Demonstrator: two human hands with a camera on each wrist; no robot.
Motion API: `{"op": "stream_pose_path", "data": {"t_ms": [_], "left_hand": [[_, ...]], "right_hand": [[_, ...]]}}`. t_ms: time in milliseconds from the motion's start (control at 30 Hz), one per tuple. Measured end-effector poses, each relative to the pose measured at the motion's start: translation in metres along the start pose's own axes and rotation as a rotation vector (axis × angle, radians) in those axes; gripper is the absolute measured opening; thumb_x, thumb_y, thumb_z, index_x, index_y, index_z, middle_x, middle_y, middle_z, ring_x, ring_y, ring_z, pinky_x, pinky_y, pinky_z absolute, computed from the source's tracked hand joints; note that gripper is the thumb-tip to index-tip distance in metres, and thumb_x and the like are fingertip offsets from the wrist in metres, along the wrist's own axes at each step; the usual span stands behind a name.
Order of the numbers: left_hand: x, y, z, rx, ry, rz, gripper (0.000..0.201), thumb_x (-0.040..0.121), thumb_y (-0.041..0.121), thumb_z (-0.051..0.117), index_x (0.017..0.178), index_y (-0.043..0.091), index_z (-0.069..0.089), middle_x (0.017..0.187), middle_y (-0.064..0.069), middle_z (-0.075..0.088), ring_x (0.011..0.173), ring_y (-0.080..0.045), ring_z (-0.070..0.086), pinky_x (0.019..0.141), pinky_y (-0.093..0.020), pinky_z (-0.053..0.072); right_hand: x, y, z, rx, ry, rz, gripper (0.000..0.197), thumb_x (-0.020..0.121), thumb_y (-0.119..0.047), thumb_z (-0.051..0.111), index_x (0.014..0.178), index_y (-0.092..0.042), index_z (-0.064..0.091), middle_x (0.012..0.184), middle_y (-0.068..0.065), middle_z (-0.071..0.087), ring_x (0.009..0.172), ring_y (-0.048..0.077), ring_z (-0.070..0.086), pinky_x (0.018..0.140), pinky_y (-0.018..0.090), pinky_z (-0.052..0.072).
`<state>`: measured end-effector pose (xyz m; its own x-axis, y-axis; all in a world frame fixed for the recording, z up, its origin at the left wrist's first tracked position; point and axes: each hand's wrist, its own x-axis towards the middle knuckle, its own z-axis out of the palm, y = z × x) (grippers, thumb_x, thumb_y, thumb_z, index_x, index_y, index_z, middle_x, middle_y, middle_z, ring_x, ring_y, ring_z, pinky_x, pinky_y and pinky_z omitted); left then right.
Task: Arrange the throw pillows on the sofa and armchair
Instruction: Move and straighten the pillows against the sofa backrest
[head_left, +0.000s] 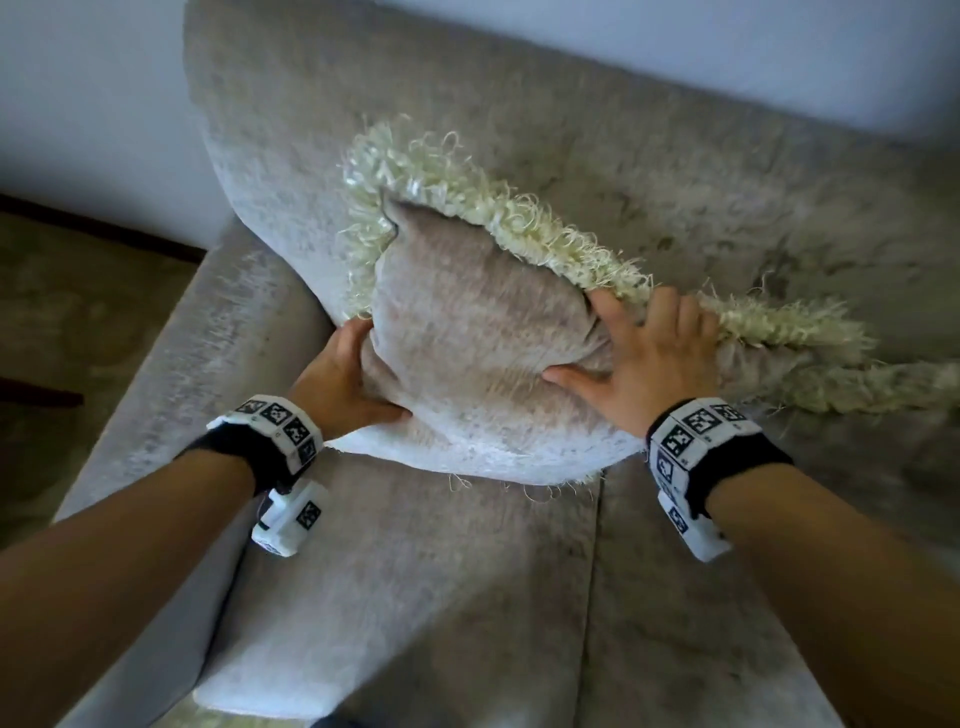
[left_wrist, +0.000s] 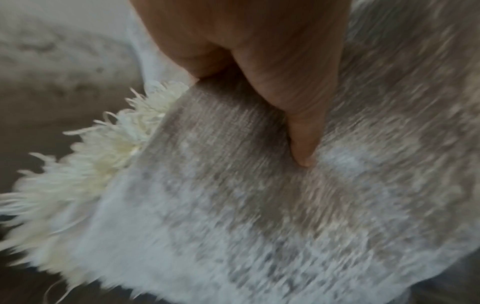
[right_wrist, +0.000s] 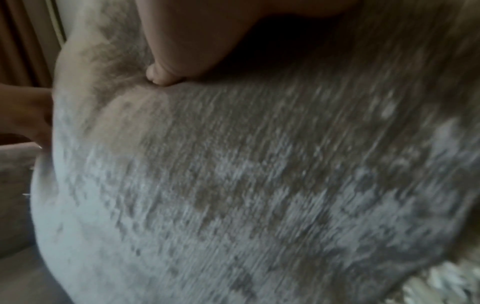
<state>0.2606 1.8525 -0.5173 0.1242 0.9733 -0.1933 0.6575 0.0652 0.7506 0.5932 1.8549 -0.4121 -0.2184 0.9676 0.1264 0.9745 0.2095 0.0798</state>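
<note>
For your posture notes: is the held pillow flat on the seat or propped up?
Propped: the pillow leans on the backrest, both hands gripping its sides.

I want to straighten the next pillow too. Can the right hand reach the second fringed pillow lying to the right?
Probably yes. The right hand grips the first pillow, beside the second pillow; nothing lies between, but it must release its grip first.

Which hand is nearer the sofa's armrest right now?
Left. The left hand grips the throw pillow on its edge beside the armrest; the right hand holds the pillow's far edge.
</note>
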Motion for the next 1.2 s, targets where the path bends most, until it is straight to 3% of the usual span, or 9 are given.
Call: {"op": "stream_pose_path", "data": {"t_ms": [200,333,533,733,800,900,1000,1067,1200], "left_hand": [[-0.014,0.104,-0.078,0.205,-0.029,0.214,0.107,0.051,0.032,0.096,0.122,0.059,0.021,0.139,-0.003,0.042,0.123,-0.017,0.042,0.099,-0.029,0.034],[0.001,0.124,-0.105,0.411,-0.060,0.174,0.115,0.046,0.037,0.097,0.133,0.052,0.023,0.135,-0.009,0.043,0.118,-0.031,0.050,0.099,-0.044,0.043],[0.034,0.094,-0.061,0.613,0.068,0.217,0.124,0.039,0.036,0.099,0.143,0.022,0.032,0.114,-0.026,0.042,0.088,-0.045,0.053,0.081,-0.058,0.049],[0.059,0.075,-0.039,0.648,0.178,0.255,0.122,0.043,0.044,0.095,0.144,0.027,0.030,0.122,-0.030,0.039,0.110,-0.044,0.038,0.090,-0.059,0.035],[0.057,0.074,-0.039,0.668,0.216,0.257,0.121,0.043,0.046,0.095,0.145,0.029,0.031,0.128,-0.033,0.036,0.115,-0.048,0.037,0.093,-0.062,0.033],[0.050,0.069,-0.047,0.713,0.269,0.266,0.115,0.049,0.072,0.076,0.147,0.033,0.032,0.133,-0.033,0.037,0.118,-0.049,0.038,0.094,-0.058,0.032],[0.042,0.057,-0.057,0.663,0.277,0.340,0.108,0.054,0.075,0.067,0.149,0.036,0.034,0.135,-0.019,0.039,0.117,-0.042,0.040,0.095,-0.050,0.034],[0.037,0.047,-0.059,0.538,0.267,0.387,0.105,0.057,0.064,0.079,0.149,0.033,0.036,0.138,0.007,0.027,0.122,-0.017,0.035,0.099,-0.045,0.040],[0.034,0.025,-0.051,0.465,0.315,0.385,0.097,0.064,0.053,0.084,0.147,0.026,0.040,0.142,0.007,0.020,0.132,-0.003,0.020,0.104,-0.045,0.038]], "right_hand": [[-0.018,0.028,-0.032,0.145,0.130,0.166,0.098,0.066,-0.092,0.046,0.135,-0.022,0.034,0.102,0.019,0.045,0.090,0.033,0.044,0.078,0.044,0.038],[-0.028,0.017,-0.014,0.233,0.081,0.270,0.103,0.066,-0.093,0.042,0.140,-0.023,0.029,0.112,0.018,0.042,0.099,0.033,0.041,0.086,0.044,0.036],[-0.034,0.008,0.037,0.246,0.034,0.322,0.103,0.065,-0.094,0.043,0.139,-0.024,0.025,0.105,0.014,0.043,0.090,0.028,0.041,0.081,0.042,0.032],[-0.028,0.019,0.051,0.201,-0.070,0.318,0.104,0.067,-0.095,0.035,0.144,-0.030,0.012,0.133,0.018,0.035,0.116,0.033,0.036,0.099,0.048,0.030],[-0.029,0.018,0.049,0.211,-0.038,0.309,0.104,0.067,-0.095,0.038,0.144,-0.029,0.017,0.139,0.022,0.034,0.122,0.038,0.035,0.102,0.052,0.030],[-0.030,0.016,0.044,0.182,0.069,0.264,0.102,0.066,-0.093,0.043,0.140,-0.025,0.030,0.138,0.024,0.038,0.120,0.036,0.036,0.099,0.052,0.030],[-0.027,0.017,0.042,0.175,0.157,0.211,0.101,0.066,-0.092,0.046,0.139,-0.024,0.037,0.138,0.025,0.036,0.125,0.035,0.032,0.105,0.054,0.024],[-0.024,0.018,0.042,0.203,0.160,0.210,0.101,0.066,-0.091,0.048,0.141,-0.024,0.035,0.142,0.028,0.034,0.130,0.038,0.030,0.110,0.056,0.022],[-0.022,0.018,0.059,0.316,-0.021,0.258,0.105,0.069,-0.089,0.047,0.146,-0.025,0.018,0.148,0.030,0.028,0.136,0.045,0.030,0.115,0.060,0.023]]}}
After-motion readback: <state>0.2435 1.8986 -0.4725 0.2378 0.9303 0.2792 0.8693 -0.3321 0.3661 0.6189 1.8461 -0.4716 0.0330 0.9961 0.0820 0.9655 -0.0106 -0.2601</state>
